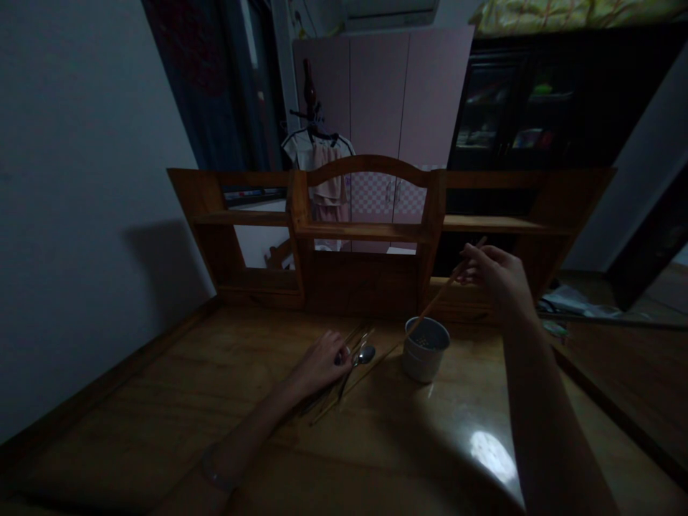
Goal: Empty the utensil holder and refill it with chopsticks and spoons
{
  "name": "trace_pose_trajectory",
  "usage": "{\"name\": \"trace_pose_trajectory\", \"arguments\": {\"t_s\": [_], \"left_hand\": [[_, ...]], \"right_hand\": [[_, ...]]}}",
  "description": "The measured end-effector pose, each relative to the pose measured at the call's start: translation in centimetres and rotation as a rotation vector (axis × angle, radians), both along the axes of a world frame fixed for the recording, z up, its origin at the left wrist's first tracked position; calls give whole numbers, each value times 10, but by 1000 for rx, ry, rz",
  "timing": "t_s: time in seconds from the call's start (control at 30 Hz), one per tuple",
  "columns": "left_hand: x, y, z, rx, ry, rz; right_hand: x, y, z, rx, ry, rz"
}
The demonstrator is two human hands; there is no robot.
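My right hand (491, 271) is raised at the right, its fingers closed around the upper part of a wooden chopstick (438, 296). The chopstick slants down to the left, its lower end at the grey pot-like container (423, 365); whether the tip is inside cannot be made out. Holes show inside this container. My left hand (324, 360) rests low over a small pile of utensils, fingers curled together; what they pinch is hidden. Beside its fingertips lies a metal spoon (367, 354). A loose chopstick (379, 358) and several thin sticks lie around and under the hand.
The wooden tabletop (215, 373) backs onto an open wooden shelf unit (370, 231). A white wall (97, 179) borders the left side. Bright glare (491, 455) lies on the table at front right. Behind stand a pink wardrobe (376, 93) and a dark glass cabinet (505, 107).
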State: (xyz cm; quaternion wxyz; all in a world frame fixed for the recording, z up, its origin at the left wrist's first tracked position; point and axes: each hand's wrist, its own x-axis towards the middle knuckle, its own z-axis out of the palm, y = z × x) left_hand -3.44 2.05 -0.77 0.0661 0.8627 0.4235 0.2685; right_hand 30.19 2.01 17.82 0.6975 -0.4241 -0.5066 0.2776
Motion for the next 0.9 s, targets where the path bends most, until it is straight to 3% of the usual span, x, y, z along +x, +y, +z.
{"name": "trace_pose_trajectory", "arguments": {"t_s": [0.43, 0.73, 0.9], "left_hand": [[-1, 2, 5, -24, -29, 153], [-3, 1, 4, -42, -64, 125], [-10, 6, 0, -84, -136, 173]], "right_hand": [[3, 2, 0, -36, -12, -49], [5, 4, -2, -22, 0, -41], [3, 1, 0, -36, -1, -58]]}}
